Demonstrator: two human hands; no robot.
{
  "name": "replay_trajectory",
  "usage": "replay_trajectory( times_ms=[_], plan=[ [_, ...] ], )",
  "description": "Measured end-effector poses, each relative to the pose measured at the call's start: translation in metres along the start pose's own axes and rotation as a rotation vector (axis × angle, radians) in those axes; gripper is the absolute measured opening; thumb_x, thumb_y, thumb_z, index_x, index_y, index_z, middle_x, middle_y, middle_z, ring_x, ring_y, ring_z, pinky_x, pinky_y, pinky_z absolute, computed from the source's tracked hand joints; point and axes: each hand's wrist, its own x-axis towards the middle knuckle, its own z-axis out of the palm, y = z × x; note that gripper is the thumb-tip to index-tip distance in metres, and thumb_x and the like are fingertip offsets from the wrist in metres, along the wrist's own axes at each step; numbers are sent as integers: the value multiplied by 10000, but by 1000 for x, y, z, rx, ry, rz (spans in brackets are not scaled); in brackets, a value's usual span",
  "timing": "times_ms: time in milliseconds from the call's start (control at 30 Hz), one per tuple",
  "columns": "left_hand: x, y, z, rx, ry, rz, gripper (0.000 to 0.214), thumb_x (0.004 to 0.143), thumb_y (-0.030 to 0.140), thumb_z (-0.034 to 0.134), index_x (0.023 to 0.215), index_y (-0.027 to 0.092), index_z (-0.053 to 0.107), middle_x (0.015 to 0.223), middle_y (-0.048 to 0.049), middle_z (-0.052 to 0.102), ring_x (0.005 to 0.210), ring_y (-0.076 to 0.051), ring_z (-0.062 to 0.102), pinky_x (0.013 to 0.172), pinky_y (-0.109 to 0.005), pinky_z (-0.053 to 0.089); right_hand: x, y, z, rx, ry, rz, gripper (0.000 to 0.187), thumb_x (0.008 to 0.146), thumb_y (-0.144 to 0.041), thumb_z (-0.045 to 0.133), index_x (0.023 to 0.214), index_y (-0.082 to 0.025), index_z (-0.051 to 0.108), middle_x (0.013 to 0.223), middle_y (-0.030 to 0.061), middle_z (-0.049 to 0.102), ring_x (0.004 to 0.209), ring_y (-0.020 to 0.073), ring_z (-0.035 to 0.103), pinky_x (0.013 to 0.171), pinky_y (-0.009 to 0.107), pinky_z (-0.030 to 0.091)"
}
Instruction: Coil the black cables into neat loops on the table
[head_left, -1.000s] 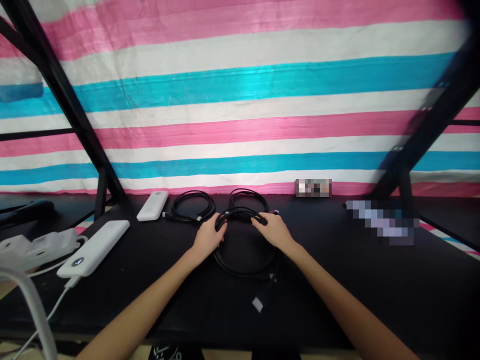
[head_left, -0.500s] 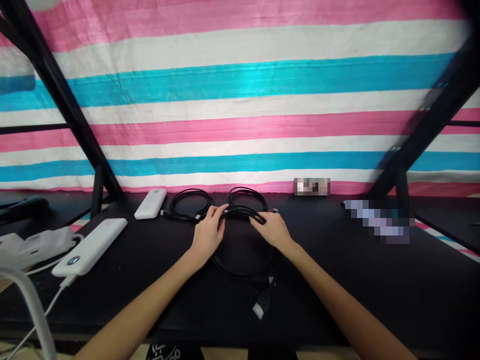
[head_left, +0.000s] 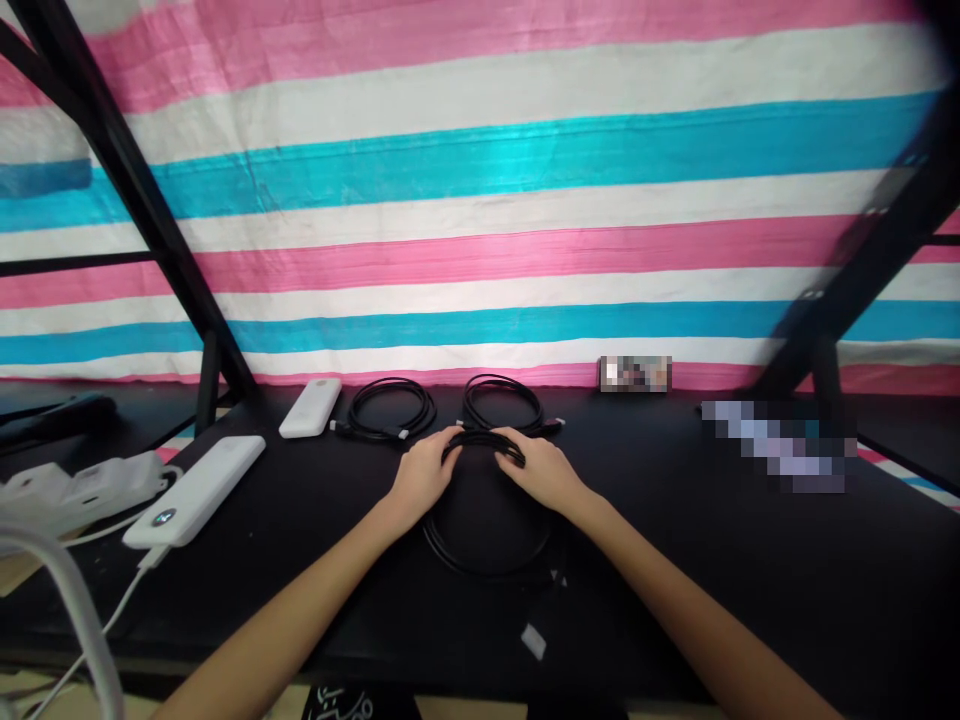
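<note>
Between my hands is a coiled black cable (head_left: 484, 574), its lower loop resting on the black table and a pale plug (head_left: 534, 641) lying nearer the front edge. My left hand (head_left: 426, 468) grips the upper left of the coil, thumb and fingers closed round the strands. On the upper right, my right hand (head_left: 546, 468) pinches the same bundle. Just behind are two more coils, the left black cable (head_left: 390, 380) and the right black cable (head_left: 502, 378), both flat on the table with their plugs showing.
Left on the table (head_left: 315, 590) are a white power bank (head_left: 202, 490) with a white cord and a smaller white power bank (head_left: 310, 408). A white power strip (head_left: 82, 490) sits farther left. Blurred items (head_left: 635, 373) lie at the back right. Black frame bars (head_left: 855, 270) slant up both sides.
Both hands have drawn the top of the coil slightly toward me and lower. The loop and its plug have slid a little nearer, and the view has shifted slightly.
</note>
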Motion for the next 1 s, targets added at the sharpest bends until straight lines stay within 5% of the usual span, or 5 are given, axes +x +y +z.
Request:
replay_trajectory(
  times_ms=[400,533,633,767,1000],
  plan=[
    [0,-4,2,8,-52,2,305,844,230,464,1128,221,575,1034,-73,672,927,-228,628,725,-307,478,0,1,-4,55,-46,-7,308,832,-245,483,1117,-258,601,897,36,708,768,185,649,674,251,433],
    [4,-6,6,-334,-53,-93,239,819,275,486,1016,194,594,788,-38,642,611,-153,618,503,-234,441,2,5,1,243,-46,40,253,808,-229,502,1027,-238,627,689,-6,668,595,142,617,565,223,434],
    [7,-1,5,-666,-67,-244,309,800,361,491,1009,146,567,627,38,494,310,-53,390,309,-192,267,5,5,3,535,-133,122,237,812,-266,498,1014,-197,600,620,-37,601,361,83,501,378,190,367],
    [7,7,1,-861,106,-312,365,728,404,575,977,137,563,617,59,457,314,-30,373,299,-167,224,7,4,0,870,-232,239,293,833,-281,484,1095,-171,556,545,-71,517,305,74,497,320,170,363],
    [9,0,-2,-1097,379,-451,409,664,401,653,953,137,531,612,71,437,371,-16,372,341,-156,235,7,6,-1,1001,-273,440,257,827,-330,520,1037,-185,555,577,-36,559,517,140,653,371,165,455]
  ],
)
